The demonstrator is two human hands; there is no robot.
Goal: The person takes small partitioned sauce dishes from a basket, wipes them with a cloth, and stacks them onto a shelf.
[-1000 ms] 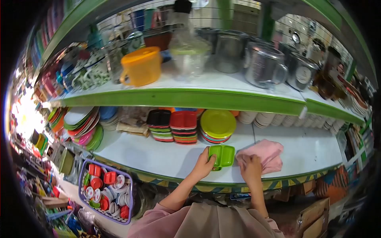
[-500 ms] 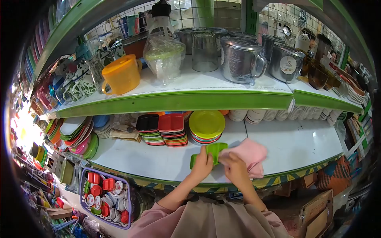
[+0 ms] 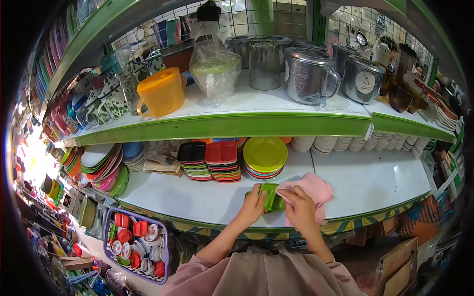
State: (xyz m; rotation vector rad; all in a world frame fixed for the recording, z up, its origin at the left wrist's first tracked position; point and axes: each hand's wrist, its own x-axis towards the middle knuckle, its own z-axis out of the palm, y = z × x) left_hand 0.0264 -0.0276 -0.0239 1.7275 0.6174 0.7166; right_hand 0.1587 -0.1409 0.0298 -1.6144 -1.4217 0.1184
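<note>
A small green divided dish (image 3: 269, 195) is tilted above the front of the lower shelf, gripped at its left side by my left hand (image 3: 251, 206). My right hand (image 3: 300, 209) pinches a pink cloth (image 3: 316, 191), with a corner of it against the dish's right side. The rest of the cloth hangs behind and to the right of that hand. Just behind the dish stands a stack of plates with a lime-green one (image 3: 265, 155) on top. Left of it are stacks of divided dishes topped by a red one (image 3: 221, 153) and a black one (image 3: 191, 152).
The white lower shelf (image 3: 365, 182) runs beneath a green-edged upper shelf (image 3: 222, 126) carrying an orange pitcher (image 3: 161, 94), glass jugs and metal mugs. White bowls line the back right. A purple-rimmed basket (image 3: 166, 256) of small red and white items sits below left; cardboard (image 3: 397, 269) lies below right.
The view has shifted slightly, so the shelves appear further right. My left hand has turned the green dish to a steeper tilt, and the cloth's corner now meets its right side.
</note>
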